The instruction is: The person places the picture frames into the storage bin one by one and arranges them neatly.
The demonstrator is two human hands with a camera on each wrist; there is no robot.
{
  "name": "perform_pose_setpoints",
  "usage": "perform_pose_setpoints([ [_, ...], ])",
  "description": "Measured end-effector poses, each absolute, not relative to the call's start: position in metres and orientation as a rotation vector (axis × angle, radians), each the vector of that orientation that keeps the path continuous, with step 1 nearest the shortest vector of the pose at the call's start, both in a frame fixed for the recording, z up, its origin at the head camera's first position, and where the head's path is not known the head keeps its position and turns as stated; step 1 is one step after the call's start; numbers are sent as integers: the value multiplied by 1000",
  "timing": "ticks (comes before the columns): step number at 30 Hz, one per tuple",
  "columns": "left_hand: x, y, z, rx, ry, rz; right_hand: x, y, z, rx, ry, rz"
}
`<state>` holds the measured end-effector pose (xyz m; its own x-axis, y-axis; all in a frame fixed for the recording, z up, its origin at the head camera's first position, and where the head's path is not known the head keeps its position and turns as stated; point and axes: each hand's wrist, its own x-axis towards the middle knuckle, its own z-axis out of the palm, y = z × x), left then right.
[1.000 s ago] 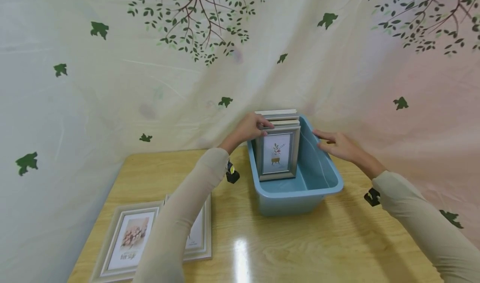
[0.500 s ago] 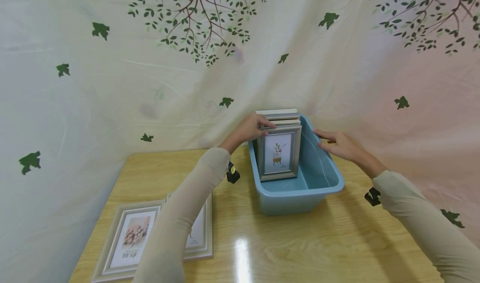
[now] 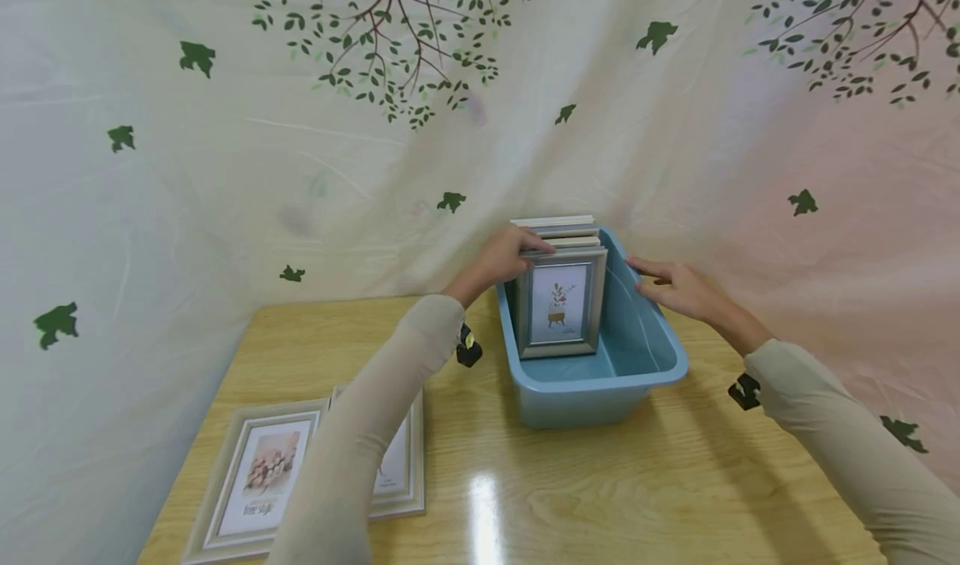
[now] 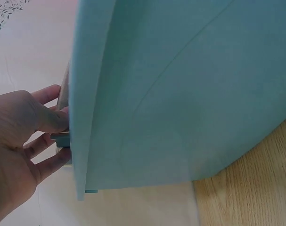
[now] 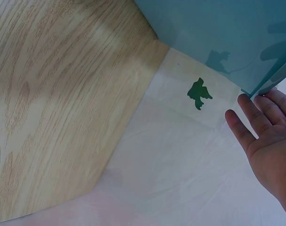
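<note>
A blue plastic basin [image 3: 577,407] stands on the table, with several picture frames upright in its left half. The front picture frame [image 3: 558,350] has a grey-silver border and a potted-plant print. My left hand [image 3: 501,255] pinches its top left part, thumb in front and fingers over the top. In the left wrist view the left hand [image 4: 20,127] is partly hidden by the basin wall [image 4: 171,94]. My right hand [image 3: 678,290] touches the basin's right rim with fingers extended. Close to the rim in the right wrist view, the right hand [image 5: 270,136] shows straight, spread fingers.
Two more picture frames lie face up at the table's front left, a light one [image 3: 217,498] with a flower print and another [image 3: 408,465] partly under the left sleeve. A curtain [image 3: 360,173] with leaf patterns hangs right behind the wooden table [image 3: 480,457].
The front picture frame has shifted slightly to the right at its top, and my left hand has moved with it. The right hand and the basin have stayed put.
</note>
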<state>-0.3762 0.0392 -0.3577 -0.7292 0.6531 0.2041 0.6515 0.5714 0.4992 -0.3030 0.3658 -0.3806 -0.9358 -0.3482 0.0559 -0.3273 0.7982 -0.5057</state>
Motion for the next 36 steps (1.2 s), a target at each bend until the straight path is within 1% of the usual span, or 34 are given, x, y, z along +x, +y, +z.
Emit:
perform_pose_setpoints([
  [17,-374,38,-360,1062,2839,861,-301,363,-383,-528,2928,-815],
  [26,-369,33,-355,1029,2812,957,-301,363,-385,-534,2917,-830],
  [36,-362,17,-343,1071,2797,1024,-299,367,-380,-533,2903,-852],
])
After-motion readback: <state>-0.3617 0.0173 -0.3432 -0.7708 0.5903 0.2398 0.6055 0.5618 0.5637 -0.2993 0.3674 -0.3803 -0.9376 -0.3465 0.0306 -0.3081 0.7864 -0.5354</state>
